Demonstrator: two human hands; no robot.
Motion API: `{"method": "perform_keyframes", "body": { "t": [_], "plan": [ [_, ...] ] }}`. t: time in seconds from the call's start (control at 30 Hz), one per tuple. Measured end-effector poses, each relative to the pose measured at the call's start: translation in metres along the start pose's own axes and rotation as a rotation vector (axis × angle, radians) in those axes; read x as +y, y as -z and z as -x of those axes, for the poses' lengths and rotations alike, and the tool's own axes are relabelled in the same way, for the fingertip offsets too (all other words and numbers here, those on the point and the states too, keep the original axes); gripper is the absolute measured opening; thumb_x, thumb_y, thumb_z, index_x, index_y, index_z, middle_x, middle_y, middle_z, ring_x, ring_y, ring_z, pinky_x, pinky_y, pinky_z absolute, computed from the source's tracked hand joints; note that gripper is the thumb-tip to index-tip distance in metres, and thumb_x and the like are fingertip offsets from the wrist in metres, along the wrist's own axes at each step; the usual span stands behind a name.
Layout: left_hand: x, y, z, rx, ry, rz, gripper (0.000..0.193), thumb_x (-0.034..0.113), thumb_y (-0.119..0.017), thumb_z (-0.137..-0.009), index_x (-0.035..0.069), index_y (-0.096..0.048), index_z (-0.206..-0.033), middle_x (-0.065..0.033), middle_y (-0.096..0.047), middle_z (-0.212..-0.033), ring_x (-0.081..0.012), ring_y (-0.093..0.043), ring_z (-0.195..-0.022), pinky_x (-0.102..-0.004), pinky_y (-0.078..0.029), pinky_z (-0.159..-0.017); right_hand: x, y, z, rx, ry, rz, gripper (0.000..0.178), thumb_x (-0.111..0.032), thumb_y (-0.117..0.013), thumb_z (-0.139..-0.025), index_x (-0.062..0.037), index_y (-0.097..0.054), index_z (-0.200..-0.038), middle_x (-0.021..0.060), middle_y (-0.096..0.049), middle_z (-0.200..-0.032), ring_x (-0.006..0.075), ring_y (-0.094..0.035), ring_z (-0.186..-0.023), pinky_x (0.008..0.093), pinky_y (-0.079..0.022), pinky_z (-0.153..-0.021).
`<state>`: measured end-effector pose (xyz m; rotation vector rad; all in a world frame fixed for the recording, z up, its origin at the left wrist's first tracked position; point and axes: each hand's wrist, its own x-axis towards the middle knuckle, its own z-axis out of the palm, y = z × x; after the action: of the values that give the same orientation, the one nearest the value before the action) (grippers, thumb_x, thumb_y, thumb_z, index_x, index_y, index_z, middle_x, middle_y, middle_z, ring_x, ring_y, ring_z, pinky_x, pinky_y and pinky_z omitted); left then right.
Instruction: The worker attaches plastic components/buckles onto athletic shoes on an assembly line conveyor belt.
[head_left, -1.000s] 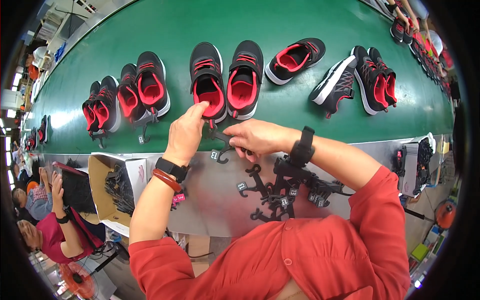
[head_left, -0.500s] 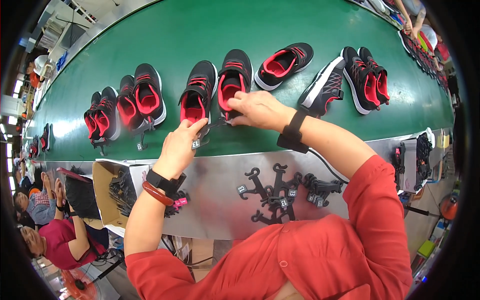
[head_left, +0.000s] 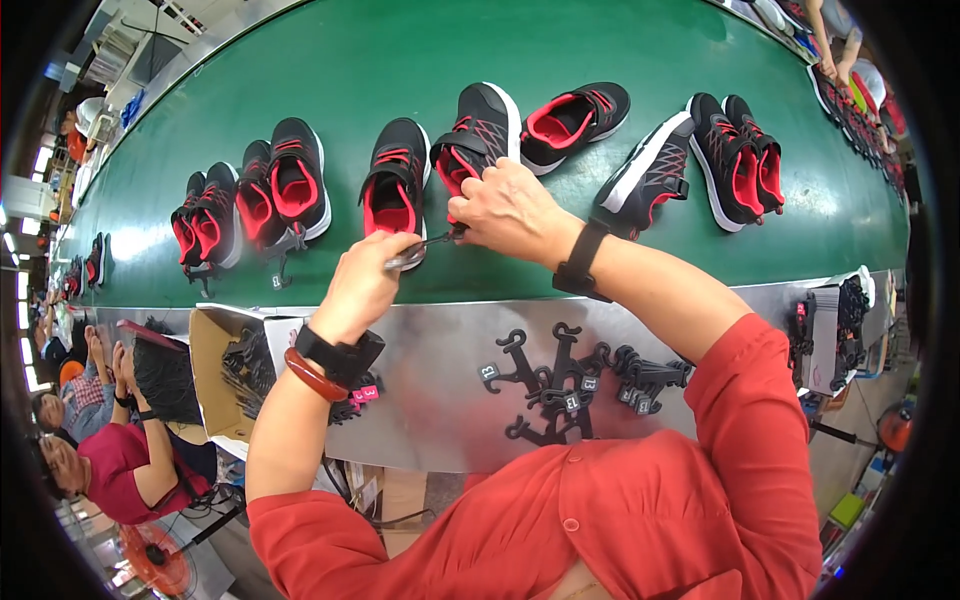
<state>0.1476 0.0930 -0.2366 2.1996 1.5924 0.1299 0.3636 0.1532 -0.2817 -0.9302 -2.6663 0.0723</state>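
Note:
My left hand (head_left: 365,280) is closed on a black plastic shoe hanger (head_left: 415,252), whose other end reaches to the heel of a black and red sneaker (head_left: 489,115). My right hand (head_left: 512,215) grips that sneaker at its heel, with fingers pinched where the hanger meets it; the exact contact is hidden by the fingers. The sneaker leans to one side, its patterned flank and white sole edge showing. Just left of it lies a matching sneaker (head_left: 393,165), toe away from me, its heel partly behind the hanger and my left hand.
More sneakers stand left (head_left: 297,175) and right (head_left: 722,160) on the green conveyor belt (head_left: 400,50). Loose hangers (head_left: 550,385) lie on the metal ledge (head_left: 430,400) before me. A cardboard box (head_left: 215,380) of black pieces sits left, near a seated person (head_left: 125,465).
The sneaker under my right hand has tipped onto its side, toe swung right. The hanger in my left hand has turned, its size tag no longer facing up.

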Motion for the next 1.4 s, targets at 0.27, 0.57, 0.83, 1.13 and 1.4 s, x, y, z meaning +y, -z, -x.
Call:
{"method": "perform_keyframes", "body": {
  "t": [0.27, 0.57, 0.83, 1.13, 1.4],
  "plan": [
    [-0.022, -0.011, -0.011, -0.053, -0.122, 0.023, 0.071, -0.020, -0.034, -0.070, 0.013, -0.052, -0.130, -0.0214, -0.027, -0.147, -0.0370, -0.037, -0.132, -0.0389, -0.034, -0.107, 0.023, -0.007, 0.013, 0.166, -0.054, -0.471, 0.042, -0.001, -0.063, -0.074, -0.0070, -0.054, -0.115, 0.0149, -0.050, -0.122, 0.0345, -0.059, -0.097, 0.0427, -0.049, -0.081],
    [0.030, -0.002, -0.032, 0.516, -0.255, -0.425, 0.046, -0.009, -0.050, -0.072, 0.009, -0.063, -0.112, -0.0163, -0.054, -0.122, -0.0323, -0.055, -0.095, -0.0398, -0.047, -0.083, -0.033, 0.011, 0.093, -0.243, 0.151, -0.442, 0.073, -0.036, -0.083, -0.057, -0.0076, -0.056, -0.119, 0.0084, -0.055, -0.108, 0.0263, -0.050, -0.105, 0.0376, -0.041, -0.087],
    [0.087, -0.043, -0.013, 0.019, -0.224, 0.036, 0.037, -0.003, -0.057, -0.075, 0.003, -0.059, -0.112, -0.0145, -0.058, -0.101, -0.0310, -0.060, -0.084, -0.0376, -0.049, -0.077, -0.017, -0.007, 0.102, -0.394, -0.097, -0.649, 0.060, -0.013, -0.079, -0.064, -0.0015, -0.055, -0.118, 0.0163, -0.056, -0.100, 0.0344, -0.053, -0.100, 0.0418, -0.045, -0.086],
    [0.093, -0.072, -0.002, -0.258, 0.035, 0.241, 0.034, 0.011, -0.072, -0.077, -0.003, -0.061, -0.106, -0.0161, -0.059, -0.094, -0.0295, -0.061, -0.082, -0.0373, -0.049, -0.074, -0.003, 0.006, 0.125, -0.155, -0.303, -1.084, 0.052, -0.011, -0.072, -0.072, -0.0051, -0.049, -0.119, 0.0153, -0.060, -0.099, 0.0322, -0.059, -0.093, 0.0399, -0.048, -0.084],
    [0.128, -0.031, -0.002, -0.563, 0.336, 0.407, 0.026, 0.025, -0.061, -0.089, 0.001, -0.066, -0.079, -0.0011, -0.056, -0.060, -0.0067, -0.050, -0.056, -0.0266, -0.042, -0.054, 0.009, 0.020, 0.152, -0.400, -0.438, -1.581, 0.041, -0.022, -0.069, -0.085, -0.0051, -0.056, -0.120, 0.0042, -0.064, -0.100, 0.0109, -0.058, -0.090, 0.0297, -0.048, -0.081]
  ]
}}
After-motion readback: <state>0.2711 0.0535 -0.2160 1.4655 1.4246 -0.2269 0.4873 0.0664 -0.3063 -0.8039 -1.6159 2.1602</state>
